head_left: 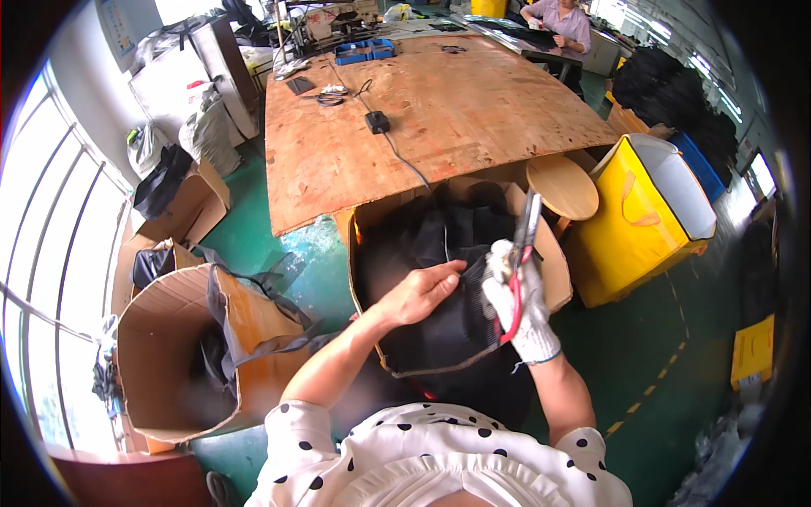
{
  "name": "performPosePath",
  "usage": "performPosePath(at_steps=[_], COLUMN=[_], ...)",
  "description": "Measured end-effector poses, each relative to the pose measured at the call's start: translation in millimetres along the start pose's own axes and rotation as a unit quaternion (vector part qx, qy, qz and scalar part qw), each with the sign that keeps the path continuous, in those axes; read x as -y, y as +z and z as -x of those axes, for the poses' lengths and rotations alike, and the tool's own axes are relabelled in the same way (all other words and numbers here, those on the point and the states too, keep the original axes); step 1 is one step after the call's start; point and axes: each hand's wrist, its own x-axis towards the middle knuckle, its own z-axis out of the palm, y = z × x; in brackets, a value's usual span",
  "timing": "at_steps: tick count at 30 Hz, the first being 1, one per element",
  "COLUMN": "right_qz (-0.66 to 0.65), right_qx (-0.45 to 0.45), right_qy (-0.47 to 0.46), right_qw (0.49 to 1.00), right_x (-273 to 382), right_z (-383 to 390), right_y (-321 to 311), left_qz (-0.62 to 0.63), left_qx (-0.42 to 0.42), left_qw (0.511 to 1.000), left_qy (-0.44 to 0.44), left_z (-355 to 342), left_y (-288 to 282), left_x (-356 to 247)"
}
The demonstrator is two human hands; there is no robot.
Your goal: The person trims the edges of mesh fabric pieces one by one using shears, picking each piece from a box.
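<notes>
A large open cardboard box [553, 266] stands right in front of me, heaped with black fabric [435, 329]. Over the box, my bare left hand [418, 294] is closed, thumb and fingers pinched together at the edge of a piece of this black fabric. My right hand [525, 313] wears a white knit glove and is wrapped round scissors [530, 221] with red handles. Their metal blades point away from me, above the box's right side and apart from my left fingers. Some black cloth also lies beside the gloved fingers; whether they touch it is unclear.
A wooden table [439, 118] lies beyond the box, with a black power adapter [377, 122] and a blue tray [364, 51]. A round stool [562, 188] and yellow bag [629, 228] stand right; another cardboard box [169, 355] stands left. A person [562, 29] works at the far right.
</notes>
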Motion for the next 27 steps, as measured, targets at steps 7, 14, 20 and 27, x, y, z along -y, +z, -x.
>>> performPosePath(at_steps=[7, 14, 20, 27], right_qz=[0.216, 0.221, 0.362, 0.170], right_qx=[-0.086, -0.132, -0.128, -0.153], right_qy=[-0.150, -0.196, -0.202, -0.210], right_qw=[0.961, 0.946, 0.901, 0.951], right_x=[57, 68, 75, 83], right_z=[9, 17, 14, 9], right_y=[-14, -25, -19, -22], left_qz=[-0.121, -0.103, 0.384, 0.480], left_qx=[0.057, -0.013, 0.085, 0.086], left_qw=[0.987, 0.993, 0.909, 0.858], left_qy=[-0.084, -0.059, -0.134, -0.162], left_z=[45, 43, 30, 15], left_y=[-38, -30, -43, -28], left_x=[26, 24, 14, 7])
